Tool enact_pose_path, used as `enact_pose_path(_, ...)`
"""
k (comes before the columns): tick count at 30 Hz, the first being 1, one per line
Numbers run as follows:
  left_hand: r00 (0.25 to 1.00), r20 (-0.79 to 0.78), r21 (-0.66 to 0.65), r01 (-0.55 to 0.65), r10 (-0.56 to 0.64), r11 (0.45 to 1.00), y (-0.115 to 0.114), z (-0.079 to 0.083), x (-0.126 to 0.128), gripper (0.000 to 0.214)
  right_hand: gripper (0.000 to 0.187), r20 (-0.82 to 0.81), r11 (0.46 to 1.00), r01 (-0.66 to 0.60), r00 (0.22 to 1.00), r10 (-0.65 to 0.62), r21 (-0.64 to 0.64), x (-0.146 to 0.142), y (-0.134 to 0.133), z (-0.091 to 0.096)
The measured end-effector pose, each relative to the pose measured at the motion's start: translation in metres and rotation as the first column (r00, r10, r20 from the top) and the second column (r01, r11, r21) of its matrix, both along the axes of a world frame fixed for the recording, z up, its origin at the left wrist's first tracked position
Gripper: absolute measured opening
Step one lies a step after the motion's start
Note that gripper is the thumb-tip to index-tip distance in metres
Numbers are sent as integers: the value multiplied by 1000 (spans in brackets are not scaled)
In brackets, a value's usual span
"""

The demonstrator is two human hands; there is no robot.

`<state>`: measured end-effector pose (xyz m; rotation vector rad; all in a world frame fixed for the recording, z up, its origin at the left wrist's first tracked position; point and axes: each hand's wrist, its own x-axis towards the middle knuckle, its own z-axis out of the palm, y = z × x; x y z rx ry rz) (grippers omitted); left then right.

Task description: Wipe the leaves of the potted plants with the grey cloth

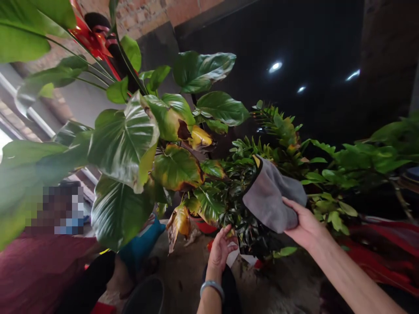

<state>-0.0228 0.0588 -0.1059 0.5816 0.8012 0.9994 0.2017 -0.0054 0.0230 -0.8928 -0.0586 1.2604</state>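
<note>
While the right hand (306,226) pinches a grey cloth (271,196), its thumb lies on the near face and the other fingers are mostly hidden behind. The cloth hangs loosely in front of the low plants, its dark edge turned up and a little yellow lining visible at the corner. The left hand (220,250), with a pale bracelet (212,288) at the wrist, is half curled beside the small dark-leaved plant (240,209); something small and greenish is near its fingertips, but I cannot tell if they have hold of it.

As for how far the work is, I can judge only little. Several large leaves (126,139) are glossy, yet pale patches remain on some. A yellow leaf (199,137), a brown-edged leaf (178,168) and a dried leaf (179,224) are among the foliage, so the condition is uneven. Which leaves the cloth has already touched is not shown.

Further out, a red pot (206,226) is partly visible under the foliage, a dark tub (145,296) is on the floor, and a co-worker (49,270) is at the left. On the glossy dark panel (278,87) behind, only light reflections appear; I find no brand, label or readable writing.
</note>
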Motion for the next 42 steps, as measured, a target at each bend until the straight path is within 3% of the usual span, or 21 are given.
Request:
enact_pose_path(4,1000,8,-1,-7,7,1000,-1,3,-3,48,8,-15,973,-109,994,109,-205,-10,-28,-60)
enact_pose_path(6,1000,7,-1,2,-2,1000,-1,2,-4,47,10,-52,949,-181,984,173,-257,-18,-50,-75)
enact_pose_path(8,1000,7,0,4,-4,1000,-1,1,-3,46,13,-85,933,-250,968,236,-259,-23,-65,-68)
enact_pose_path(11,1000,10,1,-1,1,1000,0,0,1,45,16,-70,945,-279,960,270,-169,-19,-61,-28)
enact_pose_path(13,1000,5,-8,-3,3,1000,0,-1,3,45,18,-51,983,-172,984,169,-69,-10,-45,0)
enact_pose_path(15,1000,-6,-17,-1,1,1000,0,-1,4,47,27,-70,999,-37,997,38,15,0,-26,15)
enact_pose_path(17,1000,-13,-15,5,-5,1000,1,-1,3,49,31,-99,999,32,995,-30,10,6,-13,10)
enact_pose_path(20,1000,-14,-2,14,-14,1000,1,-1,-1,50,22,-115,988,13,993,-31,-153,-1,-19,-24)
enact_pose_path(22,1000,-13,3,22,-22,1000,2,-3,-3,51,16,-146,961,-65,989,26,-268,-15,-36,-48)
enact_pose_path(24,1000,-14,7,27,-26,1000,2,-5,-3,50,11,-220,919,-200,967,129,-340,-30,-56,-58)
enact_pose_path(26,1000,-7,12,25,-25,1000,2,-7,-1,48,8,-294,886,-309,932,211,-344,-39,-68,-49)
enact_pose_path(28,1000,8,14,12,-12,1000,2,-9,0,47,13,-292,902,-310,930,222,-300,-38,-66,-27)
enact_pose_path(31,1000,10,1,-1,1,1000,1,-10,1,50,26,-156,981,-113,984,88,-155,-18,-41,9)
enact_pose_path(33,1000,1,-9,4,-4,1000,2,-9,0,51,31,-96,997,25,995,-32,-72,-3,-22,18)
enact_pose_path(35,1000,-2,-9,14,-14,1000,2,-9,-2,51,28,-89,991,77,992,-87,-113,4,-12,9)
enact_pose_path(37,1000,-5,-9,27,-27,1000,3,-9,-4,51,21,-93,973,44,993,-66,-226,1,-16,-15)
enact_pose_path(40,999,-6,-2,48,-48,999,5,-13,-4,51,13,-102,931,-170,984,144,-324,-20,-44,-54)
enact_pose_path(42,999,15,2,41,-41,999,5,-16,-4,49,19,-109,886,-330,944,312,-325,-39,-63,-64)
